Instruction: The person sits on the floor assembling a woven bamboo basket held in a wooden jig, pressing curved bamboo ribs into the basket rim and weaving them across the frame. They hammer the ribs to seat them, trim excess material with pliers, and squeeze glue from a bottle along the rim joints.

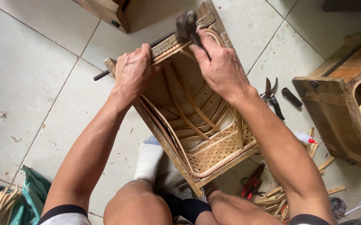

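One woven basket (213,150) sits inside one wooden frame (163,137) at centre, propped against a white sock (148,160). The left hand (132,73) clamps the frame's top edge at eleven o'clock, fingers curled over it. The right hand (220,66) closes around one hammer (186,25) at twelve. Two cutters, possibly shears (270,96) and red pliers (253,183), lie at three and five.

The only package-like thing is a small white squeeze bottle with a red pointed cap (305,138), lying on its side on the pale floor tiles at the right of the frame, just below the lower left corner of the wooden frame there. Any label on it is too small to tell. No signs or screens show.
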Available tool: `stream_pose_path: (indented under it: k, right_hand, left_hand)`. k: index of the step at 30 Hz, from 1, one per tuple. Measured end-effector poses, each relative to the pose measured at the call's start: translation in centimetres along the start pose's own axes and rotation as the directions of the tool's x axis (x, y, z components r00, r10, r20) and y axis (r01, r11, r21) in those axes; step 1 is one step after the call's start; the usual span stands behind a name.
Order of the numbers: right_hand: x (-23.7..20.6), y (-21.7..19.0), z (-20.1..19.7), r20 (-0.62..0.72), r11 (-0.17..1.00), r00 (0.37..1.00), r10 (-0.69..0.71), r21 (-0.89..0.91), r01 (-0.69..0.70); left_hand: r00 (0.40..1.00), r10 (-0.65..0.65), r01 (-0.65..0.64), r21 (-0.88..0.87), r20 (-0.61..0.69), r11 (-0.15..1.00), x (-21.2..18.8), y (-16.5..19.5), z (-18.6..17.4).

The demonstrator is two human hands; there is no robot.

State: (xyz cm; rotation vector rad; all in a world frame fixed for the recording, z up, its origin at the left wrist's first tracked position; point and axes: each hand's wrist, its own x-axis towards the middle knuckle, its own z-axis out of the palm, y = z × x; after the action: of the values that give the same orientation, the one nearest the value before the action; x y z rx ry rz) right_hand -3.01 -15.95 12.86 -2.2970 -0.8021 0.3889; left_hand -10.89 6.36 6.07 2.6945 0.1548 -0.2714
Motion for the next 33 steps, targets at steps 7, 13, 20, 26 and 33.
stream_pose_path:
  k: [7,13,20,26,33]
  right_hand:
    - [-4.6,-1.6,-2.5,-0.148,0.986,0.987,0.063,0.162,-0.038]
    - [-13.2,-2.4,-2.6,-0.168,0.927,0.936,0.310,0.273,-0.258]
    - [-27.5,-0.9,-0.6,-0.339,0.831,0.763,0.551,0.310,-0.462]
    - [-42.4,0.1,4.5,-0.538,0.638,0.386,0.749,0.429,-0.639]
    - [-50.4,-3.1,7.3,-0.533,0.472,0.132,0.836,0.576,-0.667]
  left_hand:
    - [0.936,-0.051,0.072,-0.048,0.350,0.996,1.5,-1.8,-1.4]
    - [0.925,0.033,0.174,-0.498,0.379,0.850,4.6,-6.2,-4.9]
    - [0.956,0.106,0.119,-0.694,0.273,0.710,-1.9,-9.5,-3.8]
    - [0.986,0.054,0.050,-0.584,0.159,0.810,-4.3,-11.0,-1.4]
    - [0.954,-0.085,0.215,-0.462,0.287,0.860,-6.4,-13.0,1.8]
